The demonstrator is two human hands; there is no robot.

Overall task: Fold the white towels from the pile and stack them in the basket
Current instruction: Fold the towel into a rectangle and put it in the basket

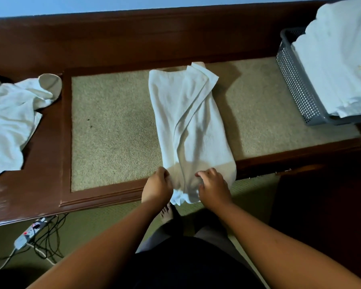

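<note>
Forearms run up from the bottom of the view to the near edge of the desk (pixel 50 159).

- Left hand (pixel 157 185) pinches the near-left edge of the towel (pixel 190 126).
- Right hand (pixel 214 187) has its fingers curled into the cloth at the near-right.
- Towel lies as a long strip on the beige inset (pixel 113 132), running away from the person. Its near end hangs over the front rim.
- Handling, by judgement: light, limp terry with no stiffness. Layers likely slide and gape unless both near corners are held through every ply. Far end shows loose, offset corners.
- Room: inset shows on both sides of the strip, wider to the left.
- Pile (pixel 10 117) sits well apart at left.
- Basket (pixel 296 84) sits at far right, with folded towels (pixel 338 59) heaped above its rim. Adding to that stack probably needs care.
</note>
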